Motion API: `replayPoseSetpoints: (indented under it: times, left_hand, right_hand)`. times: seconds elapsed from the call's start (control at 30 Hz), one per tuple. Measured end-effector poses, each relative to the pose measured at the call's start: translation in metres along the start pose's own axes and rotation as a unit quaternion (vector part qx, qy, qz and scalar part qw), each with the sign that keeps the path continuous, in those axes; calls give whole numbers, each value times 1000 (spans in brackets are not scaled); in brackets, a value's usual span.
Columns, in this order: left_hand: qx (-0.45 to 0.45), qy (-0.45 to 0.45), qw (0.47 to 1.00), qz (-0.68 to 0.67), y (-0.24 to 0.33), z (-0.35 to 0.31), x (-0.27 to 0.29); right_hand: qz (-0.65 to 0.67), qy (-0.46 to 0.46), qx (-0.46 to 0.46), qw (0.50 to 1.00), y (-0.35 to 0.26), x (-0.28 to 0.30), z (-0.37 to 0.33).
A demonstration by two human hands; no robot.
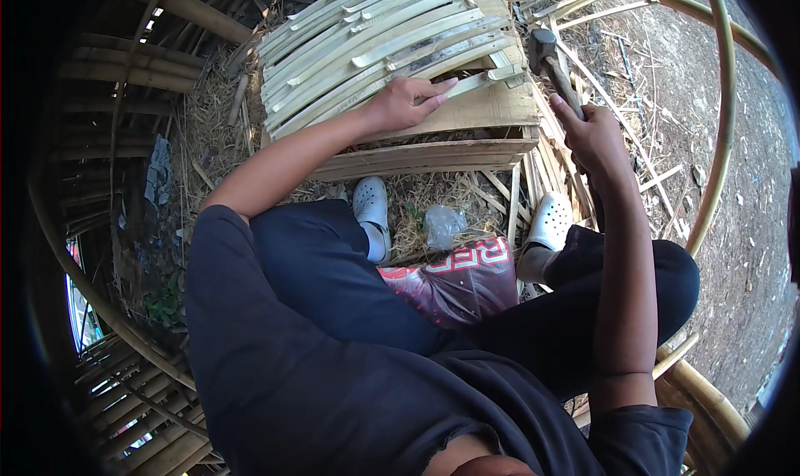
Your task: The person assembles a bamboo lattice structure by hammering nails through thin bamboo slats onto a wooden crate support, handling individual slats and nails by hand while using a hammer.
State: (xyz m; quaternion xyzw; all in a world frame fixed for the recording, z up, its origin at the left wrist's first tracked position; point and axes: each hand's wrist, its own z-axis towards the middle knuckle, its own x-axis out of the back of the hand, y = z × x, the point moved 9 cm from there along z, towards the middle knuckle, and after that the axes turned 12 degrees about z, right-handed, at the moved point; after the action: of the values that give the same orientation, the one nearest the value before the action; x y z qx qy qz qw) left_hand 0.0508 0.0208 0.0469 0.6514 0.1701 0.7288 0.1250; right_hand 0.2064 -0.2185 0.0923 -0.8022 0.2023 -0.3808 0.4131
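A crate-like panel of pale bamboo strips [350, 59] over wooden boards lies in front of me. Between the thumb and forefinger of my left hand [407, 104] is the near end of a thin bamboo strip [477, 83], which lies across the wide board [492, 108]. My right hand [593, 139] is wrapped around the wooden handle of a hammer [555, 69]. The hammer's dark metal head is raised beside the right end of the crate, apart from the strip. Any nail under the fingers is too small to make out.
Loose bamboo strips [546, 155] and straw lie around the crate. Between my white clogs [550, 222] are a clear plastic bag [444, 226] and a printed cloth [467, 280]. A bent bamboo pole [723, 118] arcs at the right, and bamboo slats [137, 72] stand at the left.
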Motion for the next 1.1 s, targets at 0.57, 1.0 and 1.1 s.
replayPoseSetpoints:
  times: [0.57, 1.0, 1.1]
  left_hand:
    - [9, 25, 999, -32, -5, -9, -3]
    - [-9, 60, 998, -13, 4, -10, 2]
    - [-11, 58, 998, -11, 7, -8, 4]
  right_hand:
    - [-11, -28, -16, 999, -5, -25, 0]
    - [-45, -9, 4, 999, -13, -15, -3]
    - [-59, -19, 27, 998, -13, -14, 0]
